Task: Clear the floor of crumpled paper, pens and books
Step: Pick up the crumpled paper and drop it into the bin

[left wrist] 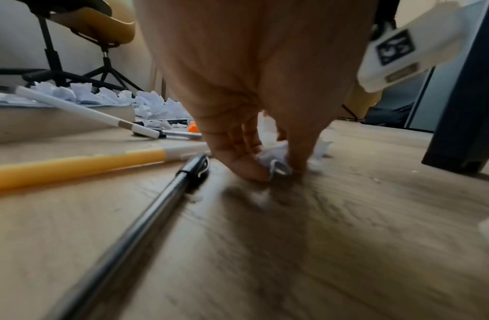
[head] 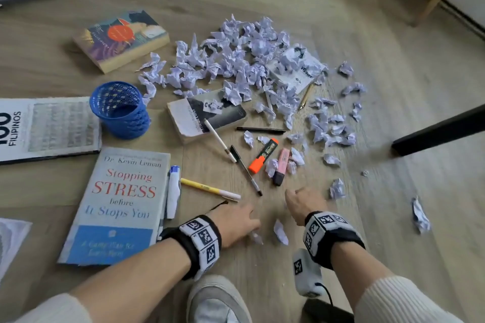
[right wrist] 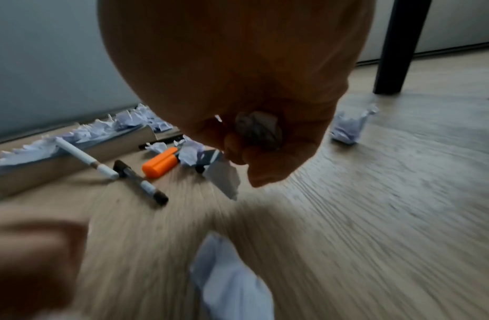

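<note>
My left hand (head: 245,227) reaches down to the wooden floor and pinches a small crumpled paper (left wrist: 274,157) between thumb and fingers. My right hand (head: 301,200) is curled into a fist with a paper wad (right wrist: 258,130) inside it. Another paper scrap (head: 280,232) lies between the hands. Ahead lie a yellow pen (head: 210,189), a black pen (head: 245,170), a white pen (head: 219,140), an orange highlighter (head: 263,156) and a pink highlighter (head: 280,166). A big heap of crumpled paper (head: 249,60) spreads beyond, partly over a grey book (head: 207,113).
The "Stopping Stress" book (head: 118,204) lies at my left, with a white marker (head: 173,191) beside it. A blue mesh cup (head: 120,110), a large flat book (head: 47,126) and a colourful book (head: 120,39) sit further left. A black table leg (head: 441,131) stands right.
</note>
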A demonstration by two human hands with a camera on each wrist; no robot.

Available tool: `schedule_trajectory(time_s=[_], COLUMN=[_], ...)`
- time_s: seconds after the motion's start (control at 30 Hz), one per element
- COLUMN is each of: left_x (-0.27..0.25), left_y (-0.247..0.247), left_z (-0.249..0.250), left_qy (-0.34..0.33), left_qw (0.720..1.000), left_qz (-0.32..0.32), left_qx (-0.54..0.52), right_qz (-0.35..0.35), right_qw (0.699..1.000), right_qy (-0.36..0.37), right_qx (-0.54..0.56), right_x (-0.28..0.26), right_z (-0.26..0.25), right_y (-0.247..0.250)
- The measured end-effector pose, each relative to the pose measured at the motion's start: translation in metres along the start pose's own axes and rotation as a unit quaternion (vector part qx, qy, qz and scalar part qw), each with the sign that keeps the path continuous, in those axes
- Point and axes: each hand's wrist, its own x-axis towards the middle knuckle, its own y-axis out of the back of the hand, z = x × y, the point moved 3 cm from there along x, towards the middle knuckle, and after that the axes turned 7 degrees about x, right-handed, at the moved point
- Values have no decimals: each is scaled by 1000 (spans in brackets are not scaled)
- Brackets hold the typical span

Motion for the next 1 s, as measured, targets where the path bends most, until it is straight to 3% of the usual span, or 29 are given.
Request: schedule_trajectory(time_s=[0.07, 0.2, 0.33, 0.37, 0.47, 0.57, 0.67, 0.73, 0.8, 0.87, 0.93, 1.0], left_x=[8, 32, 65, 73, 90, 100, 114, 123, 134, 142, 146, 151], left_y=[3, 13, 2, -1, 5, 27, 42, 40, 33, 29, 34, 45], left_z=[0, 22, 50, 52, 46, 37, 34, 34, 37, 36, 34, 26], left_qy=[27, 15, -14, -13, -5, 6, -1, 24, 21, 2, -3, -4], left_qw=[998, 989, 996, 994, 985, 958, 967, 978, 974, 967, 958, 954], left_qz=[48, 139, 82, 97, 162, 285, 252, 206, 221, 254, 284, 301], left_qx=[-25, -52, 43, 57, 59, 39, 37, 40, 34, 33, 39, 14], right_qz=[-16, 78, 161, 183, 236, 246, 209, 199, 195, 210, 245, 297], right_qw=[1000, 989, 951, 941, 927, 922, 937, 958, 977, 977, 968, 951], right_qy=[-18, -106, -202, -211, -221, -234, -209, -135, -37, 9, 13, -50], right_qx=[-9, 72, 171, 193, 190, 188, 188, 155, 78, 32, 52, 73], right_x=[-11, -22, -14, -10, 3, 16, 36, 49, 61, 67, 69, 72], right_z=[7, 25, 58, 67, 95, 114, 116, 109, 100, 94, 107, 142], right_y=[-9, 6, 24, 26, 28, 27, 20, 14, 4, 5, 16, 36])
